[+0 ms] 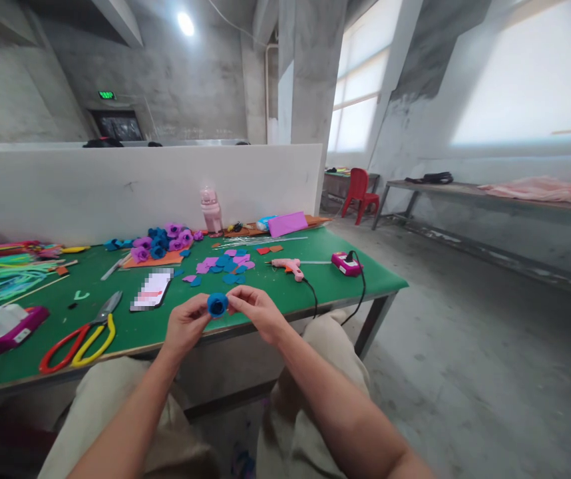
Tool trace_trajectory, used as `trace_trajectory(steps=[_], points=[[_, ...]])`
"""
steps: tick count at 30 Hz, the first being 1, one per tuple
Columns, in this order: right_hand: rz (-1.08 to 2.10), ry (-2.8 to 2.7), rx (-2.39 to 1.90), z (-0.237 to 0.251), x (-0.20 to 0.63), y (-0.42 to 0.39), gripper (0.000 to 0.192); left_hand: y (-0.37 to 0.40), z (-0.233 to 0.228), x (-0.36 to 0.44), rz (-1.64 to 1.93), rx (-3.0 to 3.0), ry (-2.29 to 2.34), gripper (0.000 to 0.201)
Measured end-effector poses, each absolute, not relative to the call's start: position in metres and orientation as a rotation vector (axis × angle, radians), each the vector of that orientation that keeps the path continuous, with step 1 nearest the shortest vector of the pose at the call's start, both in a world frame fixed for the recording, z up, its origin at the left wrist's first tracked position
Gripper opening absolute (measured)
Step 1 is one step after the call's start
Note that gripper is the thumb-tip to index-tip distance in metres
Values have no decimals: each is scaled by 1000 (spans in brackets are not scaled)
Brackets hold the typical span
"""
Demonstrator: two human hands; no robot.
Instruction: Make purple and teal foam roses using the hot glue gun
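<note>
A blue paper rose point(217, 305) is held up over the table's front edge, between my two hands. My left hand point(188, 322) grips it from the left with thumb and fingers. From the right, the fingertips of my right hand point(255, 309) pinch its outer edge. Beyond the hands lies a scatter of blue and purple petal pieces point(223, 261). A pink hot glue gun point(290, 267) rests to the right of them, its black cord running over the table's front edge. Finished-looking purple and blue roses point(158, 244) are heaped at the back left.
The green table point(245, 306) carries scissors with red and yellow handles point(83, 332), a phone point(152, 291) and a magenta power strip point(347, 264). Another power strip point(10, 330) lies far left, near coloured stems point(8, 269). A pink bottle point(211, 211) stands by the white partition point(140, 186).
</note>
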State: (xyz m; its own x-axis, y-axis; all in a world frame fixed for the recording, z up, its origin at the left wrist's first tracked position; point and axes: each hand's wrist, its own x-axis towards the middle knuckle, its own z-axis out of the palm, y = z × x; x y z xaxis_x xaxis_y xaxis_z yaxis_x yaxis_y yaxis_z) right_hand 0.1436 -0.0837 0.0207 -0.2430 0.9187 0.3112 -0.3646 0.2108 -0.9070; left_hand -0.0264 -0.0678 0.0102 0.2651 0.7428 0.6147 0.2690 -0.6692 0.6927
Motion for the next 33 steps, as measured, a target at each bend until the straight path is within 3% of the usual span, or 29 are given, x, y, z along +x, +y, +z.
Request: trace_trajectory(steps=[9, 33], points=[[1191, -1360, -715, 24, 153, -91, 27, -66, 9, -32, 1383, 2335, 901, 15], [1325, -1278, -665, 16, 152, -87, 20, -67, 5, -28, 1224, 2370, 802, 13]])
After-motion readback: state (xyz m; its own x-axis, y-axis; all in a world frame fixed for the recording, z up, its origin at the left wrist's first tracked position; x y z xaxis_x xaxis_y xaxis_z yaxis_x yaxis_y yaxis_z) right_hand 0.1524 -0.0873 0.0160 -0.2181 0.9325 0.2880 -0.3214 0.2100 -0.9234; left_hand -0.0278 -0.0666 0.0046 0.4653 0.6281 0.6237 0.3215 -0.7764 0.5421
